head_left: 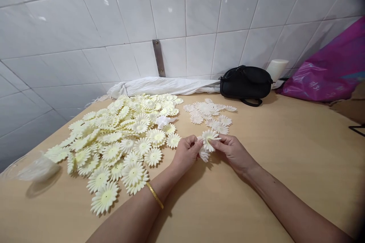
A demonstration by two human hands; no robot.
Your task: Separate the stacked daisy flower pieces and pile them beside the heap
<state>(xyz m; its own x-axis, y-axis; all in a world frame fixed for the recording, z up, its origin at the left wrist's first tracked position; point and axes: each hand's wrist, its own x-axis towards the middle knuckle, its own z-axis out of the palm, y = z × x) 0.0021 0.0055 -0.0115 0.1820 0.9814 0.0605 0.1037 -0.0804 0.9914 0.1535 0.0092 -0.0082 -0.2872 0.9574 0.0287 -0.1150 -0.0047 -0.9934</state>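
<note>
My right hand (232, 152) pinches a pale yellow petal disc (209, 139) between thumb and fingers, its face turned up. Beside it my left hand (186, 152) is closed on a white petal piece (203, 155), which hangs partly below the yellow disc. The two pieces overlap, and whether they are joined cannot be seen. To the left spreads a large heap of pale yellow petal discs (111, 152). Just beyond my hands lies a smaller group of white petal pieces (207, 110).
A clear plastic bag (40, 169) lies at the table's left edge. Along the tiled wall are a rolled white sheet (171, 86), a black case (245, 82), a white bottle (276, 69) and a purple bag (327, 68). Crumpled white material (164, 121) rests on the heap.
</note>
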